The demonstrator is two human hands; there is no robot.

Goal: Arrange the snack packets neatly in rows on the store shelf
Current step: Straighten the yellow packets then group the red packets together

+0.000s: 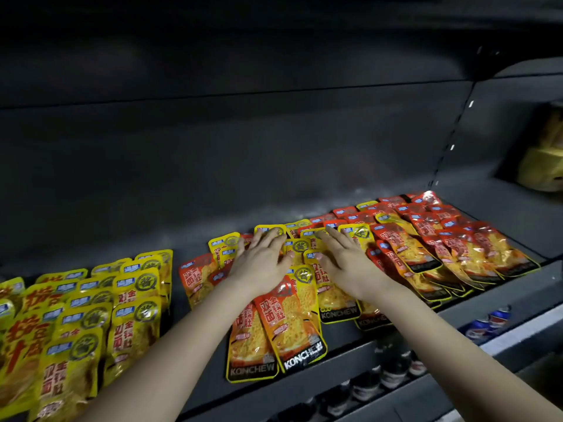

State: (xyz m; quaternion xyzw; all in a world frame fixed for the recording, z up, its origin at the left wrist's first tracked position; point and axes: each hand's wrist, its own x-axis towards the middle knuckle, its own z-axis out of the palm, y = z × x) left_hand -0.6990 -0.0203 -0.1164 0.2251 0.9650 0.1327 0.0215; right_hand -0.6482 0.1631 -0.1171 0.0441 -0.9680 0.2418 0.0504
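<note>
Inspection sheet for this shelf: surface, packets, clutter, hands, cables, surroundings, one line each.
Surface: dark grey shelf, bare behind the packets.
Job's things: yellow packets in overlapping rows at left; middle pile of yellow and orange packets, jumbled; red-orange packets overlapping at right.
Clutter: nothing seen.
Grippers: left hand and right hand rest flat, fingers straight, on the middle pile.
Cables: nothing seen.
Surroundings: bottles and cans on lower shelves; yellowish bags in the next bay, blurred.

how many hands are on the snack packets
2. The left hand rests flat on the middle pile of snack packets; the right hand lies flat beside it on the same pile. None hidden.
</note>
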